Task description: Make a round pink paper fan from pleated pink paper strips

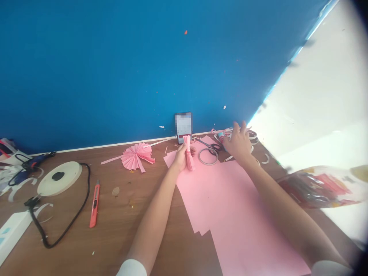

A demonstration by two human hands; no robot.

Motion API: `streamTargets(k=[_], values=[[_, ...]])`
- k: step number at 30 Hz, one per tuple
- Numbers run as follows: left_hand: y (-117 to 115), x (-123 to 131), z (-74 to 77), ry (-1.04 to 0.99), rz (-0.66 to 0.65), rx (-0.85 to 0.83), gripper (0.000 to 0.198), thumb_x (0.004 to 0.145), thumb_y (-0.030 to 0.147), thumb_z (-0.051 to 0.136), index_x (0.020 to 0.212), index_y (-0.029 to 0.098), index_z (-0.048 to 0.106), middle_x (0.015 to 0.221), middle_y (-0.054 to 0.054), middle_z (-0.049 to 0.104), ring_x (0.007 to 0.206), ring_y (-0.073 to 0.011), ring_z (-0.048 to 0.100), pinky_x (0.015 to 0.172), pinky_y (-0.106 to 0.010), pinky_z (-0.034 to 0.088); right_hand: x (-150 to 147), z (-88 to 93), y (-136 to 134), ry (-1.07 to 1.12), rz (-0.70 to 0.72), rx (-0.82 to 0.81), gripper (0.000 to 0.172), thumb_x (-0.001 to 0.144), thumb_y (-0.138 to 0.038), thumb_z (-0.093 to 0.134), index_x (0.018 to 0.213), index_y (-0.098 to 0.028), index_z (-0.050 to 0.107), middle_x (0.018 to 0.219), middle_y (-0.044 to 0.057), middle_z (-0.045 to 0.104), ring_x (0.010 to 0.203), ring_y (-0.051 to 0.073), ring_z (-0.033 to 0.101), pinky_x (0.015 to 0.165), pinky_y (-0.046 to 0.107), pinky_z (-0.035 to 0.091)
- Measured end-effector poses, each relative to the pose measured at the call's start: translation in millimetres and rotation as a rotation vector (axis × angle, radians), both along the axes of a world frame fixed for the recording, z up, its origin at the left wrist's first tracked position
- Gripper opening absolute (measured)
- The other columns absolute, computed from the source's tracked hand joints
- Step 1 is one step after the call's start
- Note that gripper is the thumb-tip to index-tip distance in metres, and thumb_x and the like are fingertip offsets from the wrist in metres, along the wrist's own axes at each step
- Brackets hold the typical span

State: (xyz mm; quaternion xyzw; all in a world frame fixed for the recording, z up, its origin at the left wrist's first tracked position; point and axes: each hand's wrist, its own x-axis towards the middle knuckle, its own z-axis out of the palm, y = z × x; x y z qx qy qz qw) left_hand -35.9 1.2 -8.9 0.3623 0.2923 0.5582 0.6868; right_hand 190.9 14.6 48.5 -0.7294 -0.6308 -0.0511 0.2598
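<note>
My left hand (181, 157) is closed around a narrow bundle of accordion-folded pink paper (189, 156), held upright above pink sheets (212, 184). My right hand (239, 143) reaches to the back of the table with its fingers apart. Its thumb is beside a small blue-and-pink tube (221, 137); I cannot tell whether they touch. Dark-handled scissors (214, 147) and a thin grey ring (208, 163) lie between my hands. Left of my left hand sits a pleated pink paper fan (137, 156) with loose strips at it.
A phone (184, 124) leans on the blue wall. Farther left are a red box cutter (95, 205), a round cream device (59, 178) with a black cable (83, 207), and a white power strip (14, 232). Curled white strips (253, 135) lie behind my right hand. A plastic bag (319, 186) is at the right.
</note>
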Motion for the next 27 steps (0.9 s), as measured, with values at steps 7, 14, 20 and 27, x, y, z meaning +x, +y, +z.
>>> streamTargets(k=[7, 14, 20, 27], values=[[0.3, 0.6, -3.1, -0.007, 0.0, 0.012, 0.04, 0.086, 0.043, 0.05, 0.113, 0.014, 0.057, 0.078, -0.008, 0.067, 0.07, -0.015, 0.063, 0.068, -0.027, 0.046, -25.2, 8.9, -16.6, -0.19, 0.113, 0.02, 0.032, 0.084, -0.028, 0.042, 0.105, -0.012, 0.061, 0.099, 0.018, 0.064, 0.098, 0.034, 0.053, 0.079, 0.042, 0.038], [-2.6, 4.3, 0.3, 0.013, 0.02, 0.028, 0.039, 0.085, 0.044, 0.054, 0.111, 0.016, 0.061, 0.094, -0.009, 0.069, 0.09, -0.0188, 0.064, 0.082, -0.03, 0.046, -79.5, -17.0, -49.0, 0.113, 0.619, 0.039, 0.029, 0.086, -0.02, 0.042, 0.11, -0.025, 0.058, 0.1, 0.003, 0.068, 0.081, 0.018, 0.061, 0.064, 0.026, 0.039], [-4.7, 5.5, 0.7, 0.022, 0.003, 0.036, 0.042, 0.084, 0.047, 0.054, 0.114, 0.018, 0.059, 0.102, -0.009, 0.067, 0.098, -0.0203, 0.062, 0.086, -0.032, 0.045, -86.2, -43.4, -56.6, 0.257, 0.783, 0.052, 0.026, 0.088, -0.016, 0.038, 0.109, -0.019, 0.054, 0.107, 0.008, 0.065, 0.084, 0.018, 0.062, 0.07, 0.028, 0.042], [-7.5, 4.8, 4.4, 0.048, -0.036, 0.003, 0.047, 0.082, 0.051, 0.056, 0.114, 0.016, 0.059, 0.097, -0.01, 0.068, 0.093, -0.0221, 0.063, 0.085, -0.034, 0.046, -85.5, -46.8, -59.8, 0.255, 0.768, 0.03, 0.025, 0.092, -0.02, 0.035, 0.11, -0.019, 0.052, 0.097, 0.007, 0.067, 0.078, 0.019, 0.062, 0.067, 0.029, 0.041]])
